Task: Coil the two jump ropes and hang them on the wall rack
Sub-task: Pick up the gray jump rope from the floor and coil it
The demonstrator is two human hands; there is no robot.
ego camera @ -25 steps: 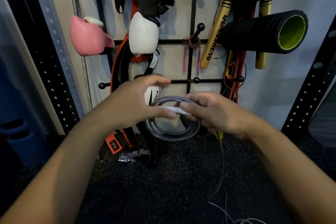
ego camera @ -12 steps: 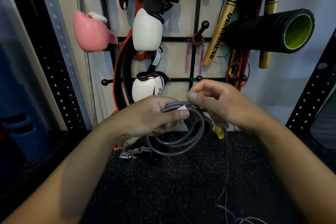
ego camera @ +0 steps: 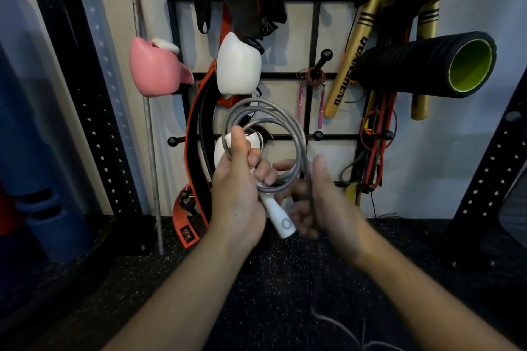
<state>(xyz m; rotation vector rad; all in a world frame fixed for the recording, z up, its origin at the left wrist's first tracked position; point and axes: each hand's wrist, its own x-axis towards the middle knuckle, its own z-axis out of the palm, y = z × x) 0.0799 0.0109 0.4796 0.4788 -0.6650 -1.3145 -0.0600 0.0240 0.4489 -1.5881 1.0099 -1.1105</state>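
**Grey jump rope half coiled in two hands before a wall rack**

While the person stands facing a black wall rack (ego camera: 315,37), the left hand (ego camera: 239,182) is curled round a grey jump rope (ego camera: 288,128) and its white handle (ego camera: 278,214), which pokes down and to the right out of the fist. Several loops stand up above that fist as an upright ring. The right hand (ego camera: 328,196), just right of the ring, has its fingers curled around the loose tail, though blur hides the exact grip. That tail drops below the hands to the dark floor (ego camera: 171,308).

The rope looks thin, light and springy, likely to uncoil if released, so the loops are best pinned where they cross at the handle. A second rope with pink handles (ego camera: 310,102) hangs from a rack peg above the hands.
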